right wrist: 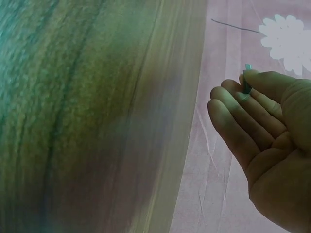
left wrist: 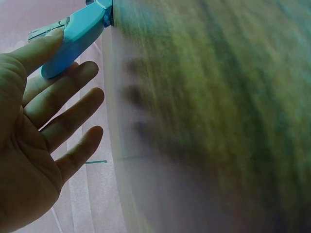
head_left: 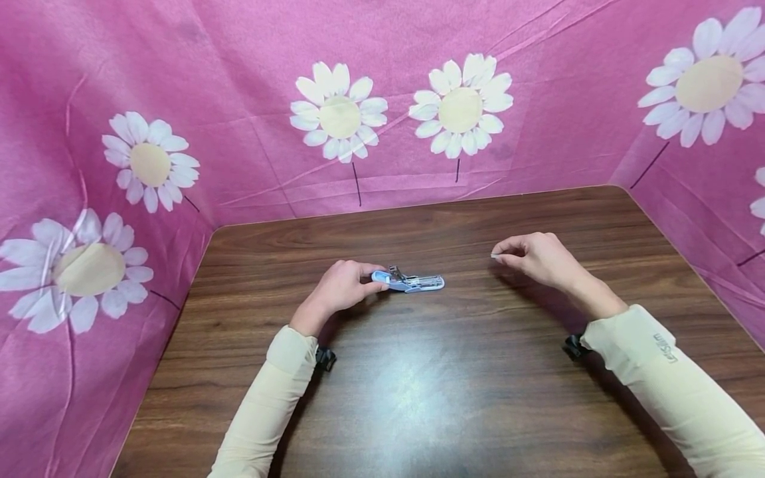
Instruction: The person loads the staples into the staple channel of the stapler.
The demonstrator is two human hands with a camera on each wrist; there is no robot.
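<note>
A light blue stapler (head_left: 427, 284) is opened out, its metal magazine exposed at the right end. My left hand (head_left: 342, 287) pinches its left end between thumb and index finger. In the left wrist view, the stapler body (left wrist: 80, 43) shows at the thumb tip, and the other fingers are spread away from it. To the right, apart from the stapler, my right hand (head_left: 540, 259) is held above the table. Its thumb and index finger pinch a small strip of staples (right wrist: 247, 82), whose silvery edge shows at the fingertips in the head view.
The dark wood-grain table (head_left: 394, 385) spreads beneath both hands. A pink cloth (head_left: 251, 86) printed with white daisies stands behind it and along both sides. Small black devices (head_left: 575, 346) are worn at both wrists, by the cream sleeves (head_left: 663, 378).
</note>
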